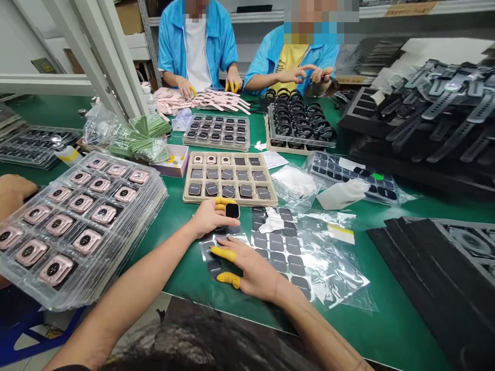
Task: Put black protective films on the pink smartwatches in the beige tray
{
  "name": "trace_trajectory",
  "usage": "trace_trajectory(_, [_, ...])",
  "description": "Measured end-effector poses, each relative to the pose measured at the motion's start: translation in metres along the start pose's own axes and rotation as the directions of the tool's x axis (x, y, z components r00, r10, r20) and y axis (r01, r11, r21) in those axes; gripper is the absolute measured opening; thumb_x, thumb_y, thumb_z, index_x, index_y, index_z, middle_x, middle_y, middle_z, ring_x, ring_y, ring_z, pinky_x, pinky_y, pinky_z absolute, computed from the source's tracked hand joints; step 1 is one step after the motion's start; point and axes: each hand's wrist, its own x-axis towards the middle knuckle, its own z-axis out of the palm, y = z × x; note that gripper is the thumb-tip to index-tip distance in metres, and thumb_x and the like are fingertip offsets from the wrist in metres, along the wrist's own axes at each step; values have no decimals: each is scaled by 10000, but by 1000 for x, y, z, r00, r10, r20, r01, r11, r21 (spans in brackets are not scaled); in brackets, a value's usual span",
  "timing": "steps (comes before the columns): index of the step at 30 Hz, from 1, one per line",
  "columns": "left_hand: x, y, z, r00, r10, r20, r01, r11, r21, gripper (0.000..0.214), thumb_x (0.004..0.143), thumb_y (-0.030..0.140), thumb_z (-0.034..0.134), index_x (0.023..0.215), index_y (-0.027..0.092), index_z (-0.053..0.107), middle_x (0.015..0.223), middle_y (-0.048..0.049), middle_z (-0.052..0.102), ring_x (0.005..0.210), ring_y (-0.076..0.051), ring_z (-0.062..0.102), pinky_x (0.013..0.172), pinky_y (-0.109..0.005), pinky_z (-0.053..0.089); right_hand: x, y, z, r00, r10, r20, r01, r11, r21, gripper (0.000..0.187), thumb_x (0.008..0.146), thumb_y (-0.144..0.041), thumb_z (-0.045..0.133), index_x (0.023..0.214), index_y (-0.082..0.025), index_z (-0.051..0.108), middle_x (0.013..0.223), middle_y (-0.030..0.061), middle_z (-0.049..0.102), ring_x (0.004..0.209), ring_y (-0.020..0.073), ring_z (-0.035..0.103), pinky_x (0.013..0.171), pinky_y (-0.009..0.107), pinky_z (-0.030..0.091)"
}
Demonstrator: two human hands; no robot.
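My left hand (211,216) holds a small square black watch body (232,210) between yellow-capped fingertips, just in front of a beige tray (230,198) of watch bodies. My right hand (247,268), also with yellow finger cots, lies flat on a clear film sheet (286,252) carrying several dark square stickers, its fingers pressing on the sheet's left end. The two hands are close together, left above right.
A stack of clear trays with pink watch cases (73,221) stands at the left. Two people in blue jackets work across the green table (386,319). Trays of black straps (425,113), black foam (444,278), a white bottle (342,193) and plastic bags surround the work spot.
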Motion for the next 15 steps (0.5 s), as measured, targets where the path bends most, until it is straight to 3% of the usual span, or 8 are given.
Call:
trace_trajectory(4, [-6,-9,5,998,-50,35,47,993,104,667,458,119,988,1050,109,682,816,-26,735,666,-120,689,661,-255,545,3,5,6,995,98,-17,-97,993,60,520,872,-228,764,1354,-317,590,1198,82,762,1123,296,713,960,482,601])
trace_trajectory(8, [-4,-12,8,1000,-18,3,18,996,86,667,466,129,989,1052,112,671,861,-41,739,712,-128,698,689,-257,543,11,6,9,978,122,-169,-123,992,7,353,878,-94,671,1173,-286,638,945,42,766,904,276,708,815,464,592])
trace_trajectory(11, [1,-11,7,1000,-1,0,1,997,81,700,445,139,997,1056,106,658,881,-50,740,714,-129,693,683,-255,534,20,9,10,969,84,-234,-96,995,-39,315,866,-17,574,1048,-264,648,879,36,730,876,260,676,807,446,566])
trace_trajectory(15, [4,-12,4,1000,22,0,-22,995,93,702,461,159,996,1072,109,653,860,-40,732,695,-116,678,677,-240,521,25,11,7,947,78,-313,-85,996,-9,227,894,-79,600,1013,-270,629,871,33,696,831,234,643,763,417,552])
